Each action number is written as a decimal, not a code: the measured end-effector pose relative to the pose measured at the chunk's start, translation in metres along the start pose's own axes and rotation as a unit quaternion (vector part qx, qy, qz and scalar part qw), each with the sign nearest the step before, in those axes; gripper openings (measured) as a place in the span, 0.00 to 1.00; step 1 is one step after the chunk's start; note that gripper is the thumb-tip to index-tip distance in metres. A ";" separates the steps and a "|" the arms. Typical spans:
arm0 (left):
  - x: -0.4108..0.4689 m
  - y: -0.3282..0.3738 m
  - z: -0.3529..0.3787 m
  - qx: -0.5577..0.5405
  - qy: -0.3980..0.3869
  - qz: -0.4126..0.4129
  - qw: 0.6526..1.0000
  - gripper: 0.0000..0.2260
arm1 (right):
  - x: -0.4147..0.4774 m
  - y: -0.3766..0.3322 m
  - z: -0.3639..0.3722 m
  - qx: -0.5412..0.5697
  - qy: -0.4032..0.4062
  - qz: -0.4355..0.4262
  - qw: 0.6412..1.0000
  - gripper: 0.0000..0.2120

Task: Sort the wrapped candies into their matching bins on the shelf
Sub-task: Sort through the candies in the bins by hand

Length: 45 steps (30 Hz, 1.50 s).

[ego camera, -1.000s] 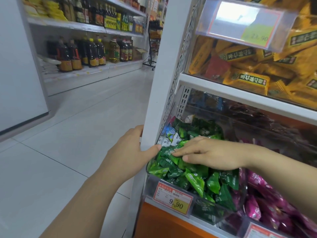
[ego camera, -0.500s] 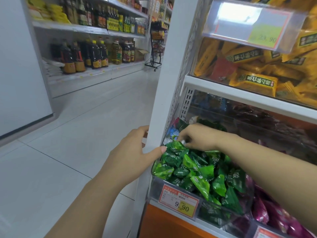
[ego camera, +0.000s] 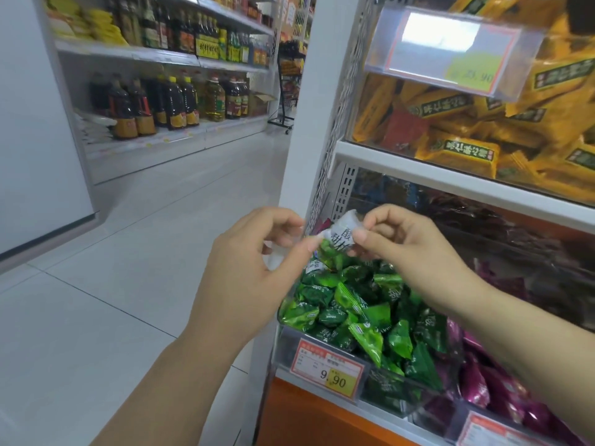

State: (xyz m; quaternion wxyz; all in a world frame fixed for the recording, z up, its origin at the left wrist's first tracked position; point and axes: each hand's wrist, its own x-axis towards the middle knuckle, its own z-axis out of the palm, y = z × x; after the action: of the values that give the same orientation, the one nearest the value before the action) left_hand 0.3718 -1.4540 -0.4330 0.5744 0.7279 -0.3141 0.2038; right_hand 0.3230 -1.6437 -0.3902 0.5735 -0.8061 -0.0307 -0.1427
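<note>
White film with black print over a green lower part: noted on candy (ego camera: 341, 236), held in the air above rear left corner of bin (ego camera: 285, 349), clear of green candies (ego camera: 354, 304) heaped below. Pinched at right end by right hand (ego camera: 409, 249), thumb beneath and curled fingers above. Pinched at left end by left hand (ego camera: 257, 262), thumb tip and forefinger closed on the crimped tail, remaining fingers curled loosely. Could not identify a pale translucent patch between left fingers; possibly more wrapper.

Handling, as judged from wrapper and size:
- Very light; needed no more than a two-finger pinch.
- Thin, glossy, crinkly film; likely slippery on flat faces.
- Soft in the wrap and probably firmer at the core; not fragile under ordinary handling.
- Best taken by a crimped end seal, or across the bulge of the core; not by one smooth face alone.
- Likely to flutter or slide if dropped from a height; better released low over its target.

Judged a mismatch for the green heap, given the white wrapper. Found no white-wrapped stock in view: purple candies (ego camera: 476, 381) in next bin to right, yellow packs (ego camera: 467, 152) above shelf (ego camera: 418, 173). Read price tag (ego camera: 326, 370) on front edge of bin as 9.90.
</note>
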 end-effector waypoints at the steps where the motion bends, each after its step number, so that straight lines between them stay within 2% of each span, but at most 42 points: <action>1: -0.002 0.003 0.001 0.001 -0.034 0.000 0.999 0.10 | -0.004 -0.001 0.006 0.034 -0.012 0.002 0.999 0.05; 3: -0.006 0.007 0.004 0.004 -0.088 0.000 0.996 0.13 | -0.010 -0.002 0.017 0.074 -0.035 0.002 0.997 0.06; 6: -0.008 0.007 0.005 -0.001 -0.095 -0.008 0.995 0.13 | -0.009 -0.002 0.020 0.060 -0.058 0.003 0.997 0.06; 10: -0.004 0.002 -0.002 -0.006 -0.024 -0.051 0.998 0.15 | 0.017 0.012 -0.001 -0.115 -0.030 0.007 0.993 0.02; 12: -0.001 0.001 -0.006 -0.021 0.011 -0.067 0.997 0.13 | 0.034 0.025 -0.010 -0.244 -0.070 0.005 0.967 0.04; 14: 0.000 0.000 -0.008 -0.032 0.033 -0.075 0.996 0.12 | 0.049 0.038 -0.011 -0.338 -0.150 0.023 0.929 0.05; 16: 0.000 -0.001 -0.009 -0.036 0.043 -0.080 0.995 0.11 | 0.062 0.050 -0.007 -0.383 -0.219 0.050 0.896 0.07; 19: 0.000 -0.003 -0.010 -0.033 0.039 -0.085 0.995 0.11 | 0.079 0.061 0.001 -0.447 -0.269 0.062 0.851 0.13; 22: 0.001 -0.005 -0.010 -0.031 0.037 -0.084 0.995 0.12 | 0.092 0.068 0.004 -0.487 -0.278 0.063 0.826 0.18; 28: 0.002 -0.009 -0.012 -0.030 0.034 -0.082 0.996 0.13 | 0.106 0.078 0.003 -0.508 -0.270 0.066 0.816 0.22; 35: 0.001 -0.010 -0.014 -0.031 0.025 -0.080 0.996 0.12 | 0.108 0.086 0.005 -0.564 -0.254 0.040 0.785 0.15; 37: 0.001 -0.010 -0.014 -0.033 0.023 -0.078 0.996 0.13 | 0.106 0.086 0.004 -0.549 -0.240 0.040 0.799 0.14; 41: 0.001 -0.009 -0.013 -0.036 0.021 -0.071 0.997 0.17 | 0.092 0.065 -0.006 -0.416 -0.169 0.060 0.892 0.14; 45: 0.001 -0.005 -0.012 -0.033 0.019 -0.049 0.998 0.20 | 0.066 0.031 -0.017 -0.336 -0.088 0.046 0.937 0.11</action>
State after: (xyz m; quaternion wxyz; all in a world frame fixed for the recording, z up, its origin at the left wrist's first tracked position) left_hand 0.3767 -1.4422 -0.4323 0.6130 0.7191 -0.2738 0.1792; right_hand 0.3890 -1.6778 -0.3955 0.2703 -0.9616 0.0063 -0.0469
